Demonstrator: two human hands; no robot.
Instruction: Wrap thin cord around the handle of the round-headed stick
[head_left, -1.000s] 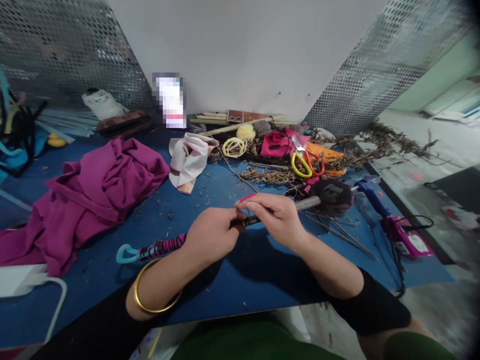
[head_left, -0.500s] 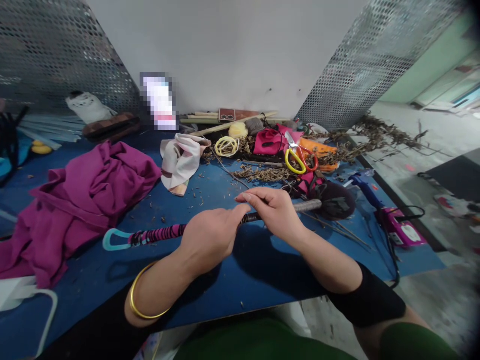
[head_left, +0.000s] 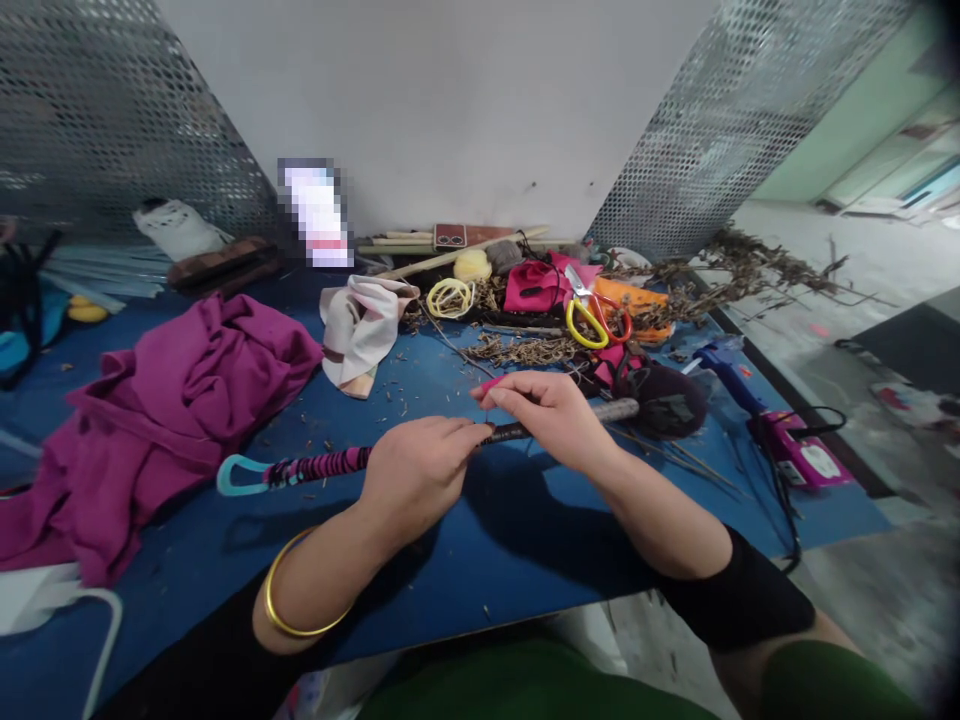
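Note:
A long stick [head_left: 330,464] wrapped in pink and black bands lies across my front, above the tabletop. Its left end carries a turquoise loop [head_left: 244,476], and its right end is grey. My left hand [head_left: 420,470] is closed around the middle of the stick, hiding that part. Just right of it, my right hand [head_left: 551,415] pinches a small pink strip [head_left: 491,384] above the black-wrapped section. A thin thread seems to run from those fingers down to the stick. A dark round bundle [head_left: 667,398] sits near the grey end.
Purple cloth [head_left: 187,380] and a pale cloth [head_left: 364,325] lie left on the blue table [head_left: 420,620]. Behind my hands are scissors [head_left: 589,310], dried plant stems [head_left: 525,348] and yellow cord [head_left: 450,297]. A blue glue gun [head_left: 727,375] rests at right by a pink box [head_left: 802,450].
My right fingers have lifted slightly off the stick, and the pink strip between them now shows. My left hand keeps its hold. The whole view has shifted slightly.

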